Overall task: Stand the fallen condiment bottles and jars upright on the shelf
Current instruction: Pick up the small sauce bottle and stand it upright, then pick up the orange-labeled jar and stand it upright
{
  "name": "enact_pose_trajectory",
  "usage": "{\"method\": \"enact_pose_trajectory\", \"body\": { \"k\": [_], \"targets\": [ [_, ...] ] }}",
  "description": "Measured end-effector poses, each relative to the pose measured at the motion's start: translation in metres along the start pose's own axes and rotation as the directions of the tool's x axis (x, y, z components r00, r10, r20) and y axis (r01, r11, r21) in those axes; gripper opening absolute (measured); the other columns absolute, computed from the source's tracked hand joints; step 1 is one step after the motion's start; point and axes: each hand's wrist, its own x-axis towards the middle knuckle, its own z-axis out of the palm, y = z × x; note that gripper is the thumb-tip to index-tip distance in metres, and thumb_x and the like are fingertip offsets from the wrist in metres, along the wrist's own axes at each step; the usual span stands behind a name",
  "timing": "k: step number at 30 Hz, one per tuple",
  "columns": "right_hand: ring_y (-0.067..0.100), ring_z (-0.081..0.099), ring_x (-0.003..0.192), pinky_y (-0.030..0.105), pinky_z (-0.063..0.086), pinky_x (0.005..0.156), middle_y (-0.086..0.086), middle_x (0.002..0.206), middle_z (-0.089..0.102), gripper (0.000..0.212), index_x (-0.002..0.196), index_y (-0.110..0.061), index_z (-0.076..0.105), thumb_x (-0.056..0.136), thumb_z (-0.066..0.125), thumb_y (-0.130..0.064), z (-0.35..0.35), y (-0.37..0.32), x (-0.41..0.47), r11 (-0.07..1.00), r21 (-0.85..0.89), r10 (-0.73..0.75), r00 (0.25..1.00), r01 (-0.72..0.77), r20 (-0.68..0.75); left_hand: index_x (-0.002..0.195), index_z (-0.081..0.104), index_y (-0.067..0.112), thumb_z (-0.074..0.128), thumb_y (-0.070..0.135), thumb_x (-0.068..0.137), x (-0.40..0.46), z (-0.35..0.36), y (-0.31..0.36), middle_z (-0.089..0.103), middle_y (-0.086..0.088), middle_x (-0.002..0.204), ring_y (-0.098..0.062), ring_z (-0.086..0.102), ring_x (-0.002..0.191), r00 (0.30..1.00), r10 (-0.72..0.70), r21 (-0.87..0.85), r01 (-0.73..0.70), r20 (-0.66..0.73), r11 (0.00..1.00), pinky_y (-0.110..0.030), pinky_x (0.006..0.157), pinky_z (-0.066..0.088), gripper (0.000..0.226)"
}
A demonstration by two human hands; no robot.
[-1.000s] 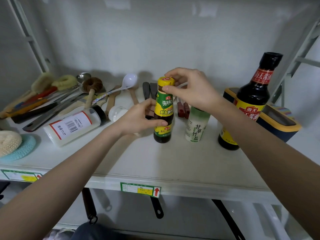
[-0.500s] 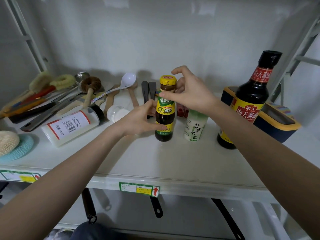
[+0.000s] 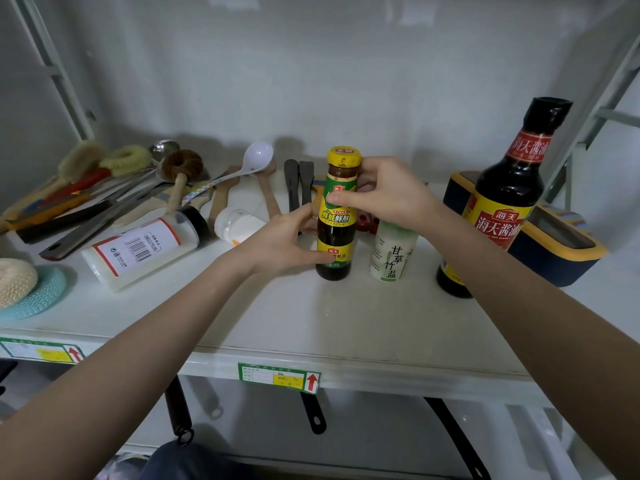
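Note:
A small dark sauce bottle [image 3: 338,233] with a yellow cap and a green-yellow label stands upright mid-shelf. My left hand [image 3: 277,242] grips its lower part from the left. My right hand [image 3: 388,194] holds its shoulder from the right, thumb on the label. Beside it on the right stands a white salt bottle [image 3: 393,256], upright. A tall soy sauce bottle [image 3: 504,199] stands further right. A clear jar [image 3: 138,247] with a black lid and a white barcode label lies on its side to the left. A smaller white jar [image 3: 239,225] lies behind my left hand.
Brushes, ladles, spatulas and a white spoon [image 3: 242,166] lie along the back left of the white shelf [image 3: 311,327]. A sponge on a teal pad [image 3: 31,292] sits at the left edge. A navy-and-yellow box [image 3: 561,258] stands at the right.
My right hand has slid from the cap down to the bottle's shoulder, leaving the yellow cap bare. The bottle stays upright in the same spot with my left hand low on it.

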Motion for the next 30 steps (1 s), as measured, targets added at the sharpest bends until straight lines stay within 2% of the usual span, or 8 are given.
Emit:
{"method": "enact_pose_trajectory", "body": {
  "k": [9,14,16,20,22,25,27,30],
  "targets": [
    [0.016,0.065,0.096,0.036,0.053,0.089,0.004,0.107,0.070,0.046,0.112,-0.016,0.063,0.073,0.073,-0.038,0.001,0.003,-0.001,1.000,-0.002,0.010,0.999,-0.010,-0.035,0.134,0.041,0.026,0.076,0.041,0.068,0.005,0.003,-0.006,0.061,0.007,0.131,-0.006,0.055,0.123,0.999,-0.002,0.050,0.000,0.033,0.999,-0.040,0.107,0.042,0.076],
    [0.016,0.064,0.096,0.035,0.053,0.088,0.005,0.110,0.069,0.047,0.115,-0.015,0.061,0.075,0.072,-0.037,0.003,0.003,-0.003,1.000,-0.001,0.002,0.999,-0.002,-0.052,0.136,0.039,0.027,0.075,0.040,0.072,0.004,0.004,-0.007,0.058,0.005,0.134,-0.009,0.053,0.125,1.000,-0.016,0.099,0.015,0.011,0.995,-0.041,0.107,0.041,0.075],
    [0.015,0.064,0.099,0.038,0.052,0.092,0.006,0.117,0.067,0.058,0.123,-0.015,0.054,0.073,0.073,-0.040,0.002,0.003,-0.004,1.000,0.014,0.005,0.999,-0.004,-0.046,0.140,0.034,0.026,0.075,0.039,0.073,0.003,0.005,-0.007,0.054,0.004,0.138,-0.012,0.050,0.127,1.000,-0.009,0.169,0.008,0.004,0.986,-0.040,0.107,0.041,0.079],
    [0.012,0.052,0.115,0.025,0.041,0.091,0.005,0.142,0.046,0.091,0.143,-0.022,0.024,0.070,0.075,-0.042,-0.006,-0.006,-0.012,0.996,0.092,0.031,0.995,-0.022,-0.092,0.144,0.028,0.020,0.074,0.047,0.067,-0.005,0.000,-0.008,0.047,0.002,0.143,-0.011,0.044,0.131,0.998,0.055,0.137,-0.051,-0.024,0.989,-0.038,0.110,0.038,0.094],
    [0.011,0.047,0.114,0.014,0.039,0.083,0.003,0.141,0.041,0.087,0.141,-0.023,0.025,0.072,0.073,-0.041,-0.012,-0.017,-0.019,0.996,0.081,-0.025,0.977,0.043,-0.213,0.141,0.033,0.022,0.071,0.055,0.067,-0.012,-0.007,-0.011,0.046,0.004,0.142,-0.010,0.043,0.131,0.997,0.037,0.127,-0.028,-0.063,0.991,-0.035,0.111,0.036,0.090],
    [0.007,0.046,0.103,-0.002,0.036,0.071,-0.001,0.123,0.040,0.063,0.130,-0.021,0.039,0.077,0.070,-0.036,-0.017,-0.041,-0.030,0.983,-0.007,-0.175,0.919,0.185,-0.353,0.133,0.046,0.022,0.068,0.044,0.080,-0.023,-0.020,-0.020,0.045,0.002,0.139,-0.013,0.042,0.128,0.986,0.029,0.225,0.009,-0.164,0.974,-0.027,0.109,0.031,0.061],
    [0.005,0.048,0.098,-0.004,0.035,0.072,-0.003,0.113,0.041,0.045,0.120,-0.018,0.049,0.080,0.067,-0.027,-0.012,-0.057,-0.034,0.963,-0.031,-0.262,0.897,0.269,-0.357,0.129,0.050,0.020,0.067,0.042,0.080,-0.030,-0.028,-0.030,0.039,-0.002,0.142,-0.017,0.034,0.134,0.961,0.023,0.288,0.060,-0.275,0.956,-0.020,0.105,0.023,0.057],
    [0.009,0.052,0.096,0.006,0.039,0.074,-0.001,0.110,0.045,0.030,0.112,-0.016,0.054,0.083,0.060,-0.017,0.012,-0.070,-0.034,0.943,-0.005,-0.320,0.904,0.333,-0.282,0.132,0.047,0.018,0.059,0.054,0.063,-0.039,-0.035,-0.042,0.031,-0.007,0.147,-0.021,0.025,0.139,0.922,-0.089,0.246,0.192,-0.378,0.950,-0.023,0.108,0.020,0.079]
  ]
}}
